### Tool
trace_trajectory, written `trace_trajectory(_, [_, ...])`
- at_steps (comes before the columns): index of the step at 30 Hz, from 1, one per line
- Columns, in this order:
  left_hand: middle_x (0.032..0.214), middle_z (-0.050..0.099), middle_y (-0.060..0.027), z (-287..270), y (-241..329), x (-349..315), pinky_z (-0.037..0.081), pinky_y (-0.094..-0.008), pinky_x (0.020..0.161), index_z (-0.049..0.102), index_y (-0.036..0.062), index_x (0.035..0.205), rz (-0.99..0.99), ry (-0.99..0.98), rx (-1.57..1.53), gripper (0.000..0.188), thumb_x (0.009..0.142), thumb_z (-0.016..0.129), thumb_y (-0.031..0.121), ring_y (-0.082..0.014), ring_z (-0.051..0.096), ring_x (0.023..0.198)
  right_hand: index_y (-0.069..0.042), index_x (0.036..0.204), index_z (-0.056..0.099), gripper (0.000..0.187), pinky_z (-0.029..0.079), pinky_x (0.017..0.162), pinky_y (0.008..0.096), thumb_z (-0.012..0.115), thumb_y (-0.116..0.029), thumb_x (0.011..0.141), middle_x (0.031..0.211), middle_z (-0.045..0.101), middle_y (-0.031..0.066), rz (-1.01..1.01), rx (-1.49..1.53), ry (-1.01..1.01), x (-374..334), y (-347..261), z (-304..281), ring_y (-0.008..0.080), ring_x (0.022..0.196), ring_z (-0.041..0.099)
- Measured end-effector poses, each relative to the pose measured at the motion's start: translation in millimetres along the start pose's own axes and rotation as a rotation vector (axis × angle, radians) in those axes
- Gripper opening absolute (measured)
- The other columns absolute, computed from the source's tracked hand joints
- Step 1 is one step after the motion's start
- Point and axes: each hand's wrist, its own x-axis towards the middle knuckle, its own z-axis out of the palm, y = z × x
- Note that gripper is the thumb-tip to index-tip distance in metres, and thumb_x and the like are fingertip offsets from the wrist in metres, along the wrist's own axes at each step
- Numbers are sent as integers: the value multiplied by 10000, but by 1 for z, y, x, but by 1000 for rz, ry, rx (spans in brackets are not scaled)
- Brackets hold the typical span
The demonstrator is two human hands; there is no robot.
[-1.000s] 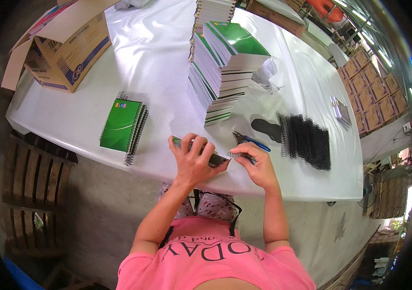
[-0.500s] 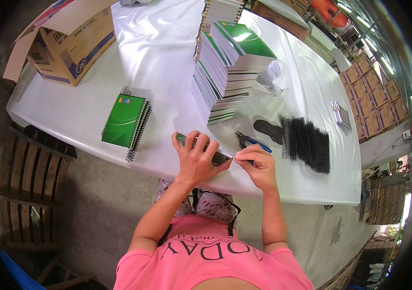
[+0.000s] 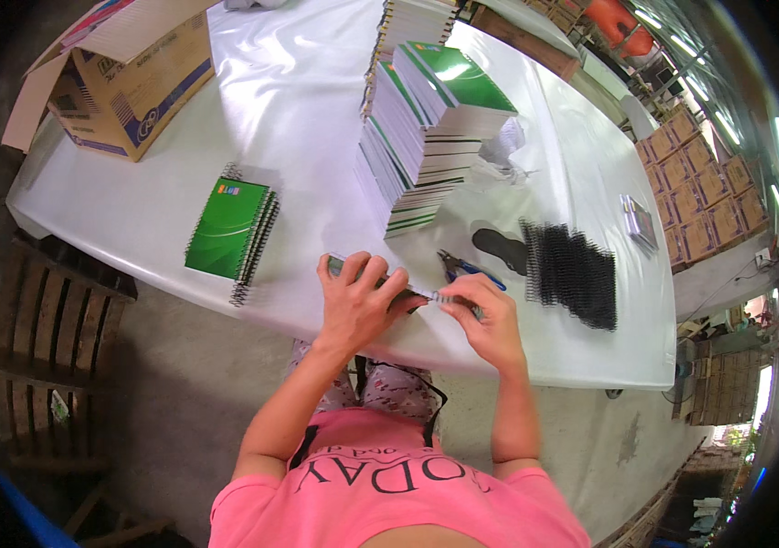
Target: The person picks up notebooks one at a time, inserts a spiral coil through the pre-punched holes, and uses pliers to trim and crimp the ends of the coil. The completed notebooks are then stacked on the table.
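My left hand (image 3: 353,300) is closed over a small notebook (image 3: 336,266) near the table's front edge, its fingers hiding most of the cover. To its right, my right hand (image 3: 486,318) pinches a thin spiral binding coil (image 3: 442,298) at the notebook's end. How far the coil runs into the pages is hidden by my fingers. Pliers with blue handles (image 3: 471,270) lie just beyond my right hand. A tall stack of green-covered notebooks (image 3: 426,151) stands beyond my hands. Left of them lie several green spiral notebooks (image 3: 227,228), piled up.
Black spiral coils (image 3: 572,274) lie in a heap on the right, beside a flat black object (image 3: 501,250). Farther right is a small packet (image 3: 639,224). An open cardboard box (image 3: 133,91) stands at the far left of the white-covered table (image 3: 307,146). A wooden slatted pallet (image 3: 60,338) is at the left.
My right hand has shifted slightly, and more of the coil shows between its fingers and the notebook. My left hand keeps its grip. The whole view has moved a little.
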Motion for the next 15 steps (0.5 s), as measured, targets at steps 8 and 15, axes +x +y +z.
trace_trajectory(8, [870, 503, 12, -7, -1, 1, 298, -488, 828, 614, 189, 897, -25, -47, -42, 411, 656, 755, 491, -222, 485, 935, -49, 1123, 605, 261, 491, 631, 276, 579, -54, 863, 893, 651, 117, 345, 77, -307, 30, -4, -15, 164, 725, 636])
trace_trajectory(15, [962, 500, -36, -8, -6, 2, 290, -469, 858, 560, 136, 833, -33, -48, -136, 480, 625, 772, 513, -254, 462, 967, -99, 1176, 586, 516, 496, 821, 368, 530, 94, 701, 1080, 630, 152, -26, -935, 68, 37, 86, -66, 358, 953, 621])
